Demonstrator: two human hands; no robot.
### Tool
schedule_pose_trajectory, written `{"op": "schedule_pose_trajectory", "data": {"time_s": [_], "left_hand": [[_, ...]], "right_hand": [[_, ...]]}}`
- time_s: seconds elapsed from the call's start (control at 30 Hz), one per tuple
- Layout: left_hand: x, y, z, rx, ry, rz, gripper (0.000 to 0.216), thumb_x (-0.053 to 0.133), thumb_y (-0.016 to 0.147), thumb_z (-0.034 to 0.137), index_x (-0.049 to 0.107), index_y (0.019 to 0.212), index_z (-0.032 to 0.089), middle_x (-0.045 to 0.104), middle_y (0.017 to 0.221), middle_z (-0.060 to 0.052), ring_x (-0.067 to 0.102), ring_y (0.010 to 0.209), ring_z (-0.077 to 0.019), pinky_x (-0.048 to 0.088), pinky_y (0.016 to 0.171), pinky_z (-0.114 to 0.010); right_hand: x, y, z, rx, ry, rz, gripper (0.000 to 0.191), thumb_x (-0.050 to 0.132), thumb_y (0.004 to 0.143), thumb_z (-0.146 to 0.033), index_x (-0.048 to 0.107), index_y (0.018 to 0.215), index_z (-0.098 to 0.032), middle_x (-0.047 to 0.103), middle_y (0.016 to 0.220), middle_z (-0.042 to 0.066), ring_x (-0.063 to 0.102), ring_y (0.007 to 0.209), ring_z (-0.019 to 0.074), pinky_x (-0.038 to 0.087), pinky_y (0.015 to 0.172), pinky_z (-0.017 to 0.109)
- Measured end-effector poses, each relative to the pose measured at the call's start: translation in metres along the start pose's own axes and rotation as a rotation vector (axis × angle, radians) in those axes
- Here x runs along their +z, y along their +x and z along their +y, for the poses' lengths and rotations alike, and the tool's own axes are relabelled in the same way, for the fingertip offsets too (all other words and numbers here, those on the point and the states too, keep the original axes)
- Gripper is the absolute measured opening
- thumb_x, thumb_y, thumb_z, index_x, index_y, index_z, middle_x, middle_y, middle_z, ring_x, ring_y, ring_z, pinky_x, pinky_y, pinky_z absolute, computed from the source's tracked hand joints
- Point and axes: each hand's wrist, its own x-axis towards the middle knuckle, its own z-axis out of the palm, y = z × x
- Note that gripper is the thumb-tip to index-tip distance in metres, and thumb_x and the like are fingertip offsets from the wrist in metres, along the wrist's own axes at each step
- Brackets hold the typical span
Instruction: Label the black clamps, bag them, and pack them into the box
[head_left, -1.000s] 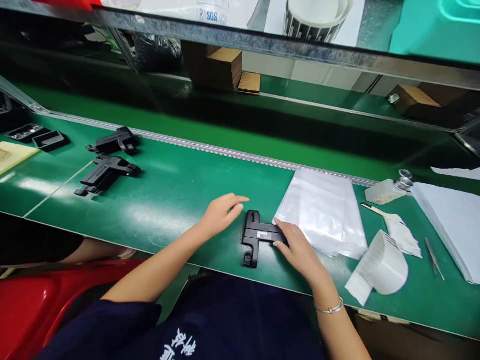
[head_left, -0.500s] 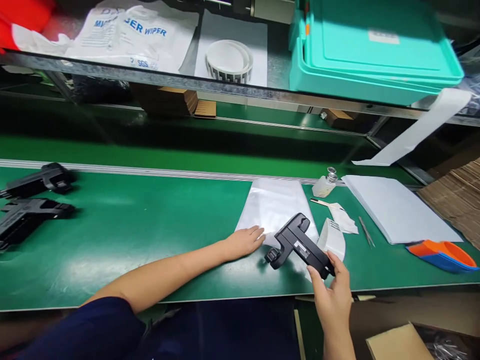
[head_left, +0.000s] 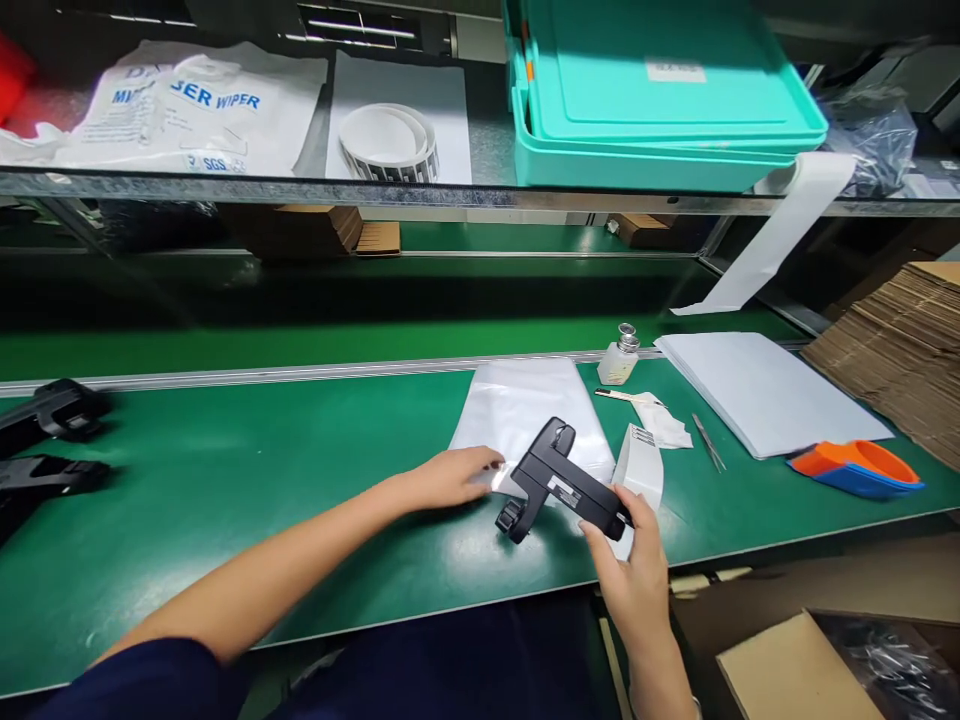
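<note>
My right hand (head_left: 634, 565) grips the end of a black plastic bracket-like device (head_left: 564, 478), thumb on the near side and fingers on the far side. The device has a white label and two arms at its far end, and is held above the bench. My left hand (head_left: 450, 478) pinches the near left corner of a clear plastic bag (head_left: 525, 400), which lies flat, perhaps in a stack. That corner is bent up a little between thumb and fingers. Behind the device curls a white strip of labels (head_left: 641, 465), close to my right hand.
Two more black devices (head_left: 60, 410) lie at the far left. On the right are a pump bottle (head_left: 619, 356), a brush (head_left: 619, 395), a wipe (head_left: 664, 420), tweezers (head_left: 707, 443), white sheets (head_left: 765, 390) and an orange-and-blue tray (head_left: 859, 468). A shelf (head_left: 480, 195) spans the back, holding a teal box (head_left: 660, 165).
My left hand has gone from lying flat on the bag to pinching and lifting its corner. The device stays in my right hand. The camera view has shifted.
</note>
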Motion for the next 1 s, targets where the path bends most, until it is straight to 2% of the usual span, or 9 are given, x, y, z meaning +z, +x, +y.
{"op": "schedule_pose_trajectory", "data": {"time_s": [0.13,0.23,0.3,0.4,0.5,0.6,0.7,0.9,1.0], "left_hand": [[-0.007,-0.010,0.042,-0.163,-0.540,0.182,0.062,0.051,0.090,0.038,0.030,0.145,0.020,0.059,0.133,-0.014,0.062,0.112,-0.0248,0.051,0.095,-0.040],[-0.002,-0.011,0.071,-0.270,-0.367,0.275,0.096,0.072,0.074,0.042,0.020,0.152,0.022,0.046,0.147,-0.016,0.051,0.129,-0.0334,0.043,0.105,-0.049],[0.000,-0.009,0.077,-0.293,-0.235,0.342,0.097,0.074,0.072,0.037,0.022,0.152,0.021,0.041,0.151,-0.016,0.044,0.135,-0.0353,0.041,0.108,-0.050],[-0.001,-0.008,0.058,-0.177,-0.286,0.346,0.067,0.054,0.089,0.027,0.026,0.150,0.021,0.054,0.139,-0.013,0.058,0.122,-0.0272,0.049,0.100,-0.042],[0.003,-0.007,0.020,-0.087,-0.301,0.309,0.058,0.039,0.097,0.022,0.020,0.152,0.022,0.060,0.132,-0.014,0.065,0.110,-0.0217,0.053,0.092,-0.038],[0.021,-0.005,-0.014,-0.048,0.093,0.235,0.057,0.052,0.093,0.029,0.034,0.146,0.019,0.051,0.144,-0.018,0.053,0.129,-0.0297,0.047,0.102,-0.046],[0.045,-0.005,-0.034,0.051,0.469,0.106,0.046,0.051,0.094,0.028,0.047,0.137,0.014,0.050,0.143,-0.022,0.053,0.129,-0.0334,0.051,0.096,-0.045],[0.045,-0.010,-0.028,0.376,0.606,0.105,0.031,0.035,0.099,0.013,0.061,0.115,0.017,0.071,0.108,-0.013,0.067,0.100,-0.0210,0.052,0.084,-0.034],[0.030,-0.002,-0.017,0.357,0.570,0.015,0.028,0.036,0.099,0.017,0.063,0.092,0.017,0.069,0.083,-0.009,0.064,0.080,-0.0188,0.049,0.074,-0.031]], "right_hand": [[0.006,0.000,-0.009,-0.110,-0.002,-0.025,0.045,0.060,0.094,-0.023,0.044,0.136,-0.019,0.065,0.113,0.013,0.063,0.106,0.0258,0.045,0.102,0.052],[0.014,0.002,-0.020,-0.191,-0.018,-0.052,0.048,0.062,0.091,-0.015,0.044,0.135,-0.018,0.065,0.114,0.014,0.062,0.108,0.0258,0.040,0.105,0.055],[0.018,0.003,-0.026,-0.216,-0.028,-0.062,0.050,0.062,0.090,-0.012,0.043,0.136,-0.021,0.065,0.115,0.013,0.062,0.109,0.0257,0.038,0.106,0.058],[0.017,0.004,-0.024,-0.188,0.008,-0.087,0.051,0.062,0.091,-0.016,0.042,0.137,-0.023,0.065,0.115,0.011,0.063,0.108,0.0251,0.040,0.106,0.058],[0.011,0.004,-0.012,-0.039,0.057,-0.056,0.047,0.063,0.091,-0.026,0.045,0.135,-0.023,0.065,0.115,0.011,0.063,0.108,0.0257,0.045,0.102,0.054],[0.003,0.006,0.000,0.133,0.072,0.027,0.050,0.067,0.088,-0.034,0.049,0.132,-0.021,0.064,0.117,0.013,0.061,0.111,0.0281,0.049,0.097,0.050],[-0.005,0.010,0.006,0.228,0.055,0.089,0.051,0.069,0.085,-0.037,0.051,0.130,-0.020,0.063,0.119,0.013,0.060,0.112,0.0299,0.047,0.098,0.051],[-0.011,0.013,0.006,0.304,0.052,0.114,0.057,0.070,0.083,-0.039,0.050,0.132,-0.020,0.062,0.120,0.013,0.060,0.113,0.0300,0.042,0.103,0.055],[-0.010,0.013,0.006,0.289,0.056,0.108,0.057,0.070,0.083,-0.037,0.049,0.133,-0.020,0.062,0.120,0.013,0.060,0.113,0.0293,0.042,0.104,0.054]]}}
